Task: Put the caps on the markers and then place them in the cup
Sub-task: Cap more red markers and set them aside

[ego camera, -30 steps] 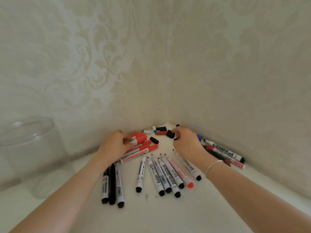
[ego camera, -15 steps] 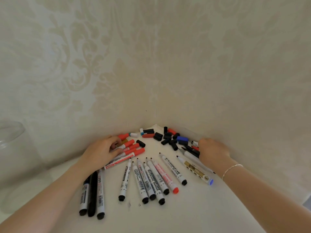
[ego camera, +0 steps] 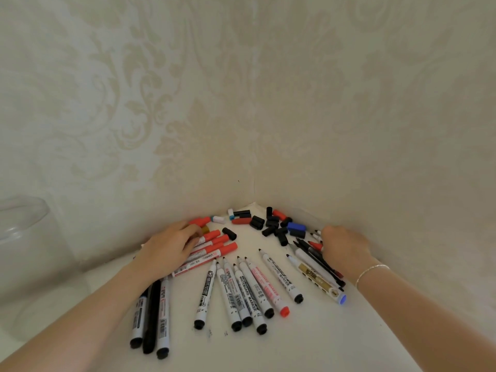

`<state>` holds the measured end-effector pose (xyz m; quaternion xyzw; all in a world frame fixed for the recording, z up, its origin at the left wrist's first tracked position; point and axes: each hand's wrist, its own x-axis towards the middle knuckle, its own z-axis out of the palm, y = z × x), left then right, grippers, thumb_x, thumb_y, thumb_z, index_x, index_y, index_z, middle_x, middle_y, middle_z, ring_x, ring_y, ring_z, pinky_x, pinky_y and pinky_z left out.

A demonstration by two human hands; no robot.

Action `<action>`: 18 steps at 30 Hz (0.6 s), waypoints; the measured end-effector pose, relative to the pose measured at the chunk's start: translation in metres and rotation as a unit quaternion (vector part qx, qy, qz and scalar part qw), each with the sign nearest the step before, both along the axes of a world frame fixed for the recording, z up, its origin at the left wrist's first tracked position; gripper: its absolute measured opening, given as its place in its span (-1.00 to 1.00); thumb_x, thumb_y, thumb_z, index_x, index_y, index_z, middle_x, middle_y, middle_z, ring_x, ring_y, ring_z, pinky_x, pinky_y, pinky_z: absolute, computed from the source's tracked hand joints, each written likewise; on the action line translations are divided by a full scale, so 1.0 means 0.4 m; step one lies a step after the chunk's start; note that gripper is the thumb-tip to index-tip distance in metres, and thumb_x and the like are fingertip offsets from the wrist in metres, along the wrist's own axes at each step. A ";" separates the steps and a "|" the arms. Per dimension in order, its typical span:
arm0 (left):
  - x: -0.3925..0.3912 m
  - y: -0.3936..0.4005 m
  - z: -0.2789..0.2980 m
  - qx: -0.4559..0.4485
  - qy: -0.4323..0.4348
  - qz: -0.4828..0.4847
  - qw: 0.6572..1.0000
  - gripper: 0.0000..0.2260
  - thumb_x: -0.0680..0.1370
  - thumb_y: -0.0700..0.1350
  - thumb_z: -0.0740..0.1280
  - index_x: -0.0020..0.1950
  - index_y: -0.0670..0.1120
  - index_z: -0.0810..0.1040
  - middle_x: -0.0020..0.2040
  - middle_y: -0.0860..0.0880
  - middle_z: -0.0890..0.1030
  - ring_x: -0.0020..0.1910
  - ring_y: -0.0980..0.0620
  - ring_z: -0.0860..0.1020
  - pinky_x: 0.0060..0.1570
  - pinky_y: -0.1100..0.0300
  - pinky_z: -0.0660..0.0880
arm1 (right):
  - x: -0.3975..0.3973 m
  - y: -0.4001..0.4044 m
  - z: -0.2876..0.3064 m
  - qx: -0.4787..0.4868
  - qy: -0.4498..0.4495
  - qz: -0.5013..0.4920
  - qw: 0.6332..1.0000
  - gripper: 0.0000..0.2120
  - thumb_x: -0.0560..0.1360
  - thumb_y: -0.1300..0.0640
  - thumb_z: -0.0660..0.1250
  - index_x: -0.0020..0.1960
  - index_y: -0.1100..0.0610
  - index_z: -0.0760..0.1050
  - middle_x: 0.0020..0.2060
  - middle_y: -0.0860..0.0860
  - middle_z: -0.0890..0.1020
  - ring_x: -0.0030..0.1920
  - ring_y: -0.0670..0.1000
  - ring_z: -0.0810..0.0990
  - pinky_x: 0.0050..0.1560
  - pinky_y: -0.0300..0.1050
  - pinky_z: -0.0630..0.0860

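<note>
damask wallpaper (ego camera: 134,103), corner, white tabletop (ego camera: 308,345)

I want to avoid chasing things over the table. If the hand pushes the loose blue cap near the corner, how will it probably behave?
The blue cap looks small, hollow and plastic, so it is probably very light and will slide easily. It lies on its side, so it may roll. Black caps crowd it and the wall is close, which would likely stop it soon.

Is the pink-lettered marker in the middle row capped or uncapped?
Uncapped. The pink-lettered marker lies flat with its bare dark tip pointing toward the wall corner; loose caps sit apart near the corner.
</note>
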<state>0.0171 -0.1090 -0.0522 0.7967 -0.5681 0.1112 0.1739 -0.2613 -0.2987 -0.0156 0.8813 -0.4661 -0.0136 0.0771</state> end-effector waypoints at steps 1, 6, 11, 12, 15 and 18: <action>-0.001 -0.001 -0.003 -0.005 -0.006 0.000 1.000 -0.82 0.60 -0.03 0.21 0.14 0.02 0.54 0.09 0.08 0.54 0.02 0.04 0.53 -0.05 0.10 0.50 | 0.001 0.000 -0.001 0.002 0.000 0.001 1.000 -0.82 0.59 0.18 0.17 0.17 0.11 0.42 0.04 0.03 0.57 0.00 0.03 0.59 -0.17 -0.18 0.40; -0.003 -0.002 -0.008 -0.009 -0.032 -0.020 0.999 -0.85 0.60 -0.02 0.23 0.12 0.03 0.52 0.10 0.09 0.53 0.00 0.09 0.52 -0.10 0.22 0.44 | 0.002 -0.002 0.002 0.016 -0.040 0.005 0.999 -0.85 0.60 0.14 0.17 0.13 0.11 0.43 -0.02 0.03 0.56 -0.13 0.03 0.51 -0.17 -0.17 0.40; 0.002 -0.002 -0.007 -0.006 -0.009 -0.030 0.999 -0.84 0.59 0.03 0.24 0.12 0.05 0.51 0.12 0.12 0.52 0.04 0.11 0.50 -0.05 0.21 0.44 | 0.011 -0.015 0.017 0.075 -0.198 0.011 0.977 -0.83 0.55 0.07 0.26 -0.06 0.17 0.52 -0.19 0.03 0.52 -0.22 0.07 0.54 -0.25 -0.10 0.48; -0.001 -0.002 -0.006 -0.011 -0.010 -0.027 1.000 -0.84 0.59 0.02 0.24 0.12 0.04 0.52 0.12 0.12 0.52 0.03 0.11 0.50 -0.05 0.22 0.44 | 0.015 -0.017 0.023 0.109 -0.254 0.016 0.961 -0.83 0.54 0.07 0.29 -0.09 0.16 0.54 -0.20 0.03 0.56 -0.21 0.07 0.57 -0.23 -0.08 0.51; -0.028 -0.011 0.008 -0.045 0.002 -0.014 0.999 -0.83 0.60 -0.02 0.23 0.14 0.01 0.54 0.07 0.09 0.52 -0.01 0.11 0.50 -0.09 0.24 0.42 | 0.029 -0.001 0.048 0.210 -0.429 0.038 0.878 -0.95 0.51 0.10 0.35 -0.08 0.07 0.56 -0.17 -0.03 0.60 -0.17 -0.04 0.56 -0.21 -0.25 0.48; -0.081 -0.036 0.047 -0.093 0.088 -0.031 0.991 -0.78 0.58 0.01 0.27 0.19 0.01 0.53 0.08 0.12 0.50 0.02 0.17 0.50 0.02 0.22 0.48 | 0.047 0.035 0.076 0.300 -0.574 0.054 0.760 -0.95 0.47 0.13 0.41 -0.07 0.07 0.61 -0.17 -0.07 0.63 -0.14 -0.09 0.58 -0.21 -0.33 0.42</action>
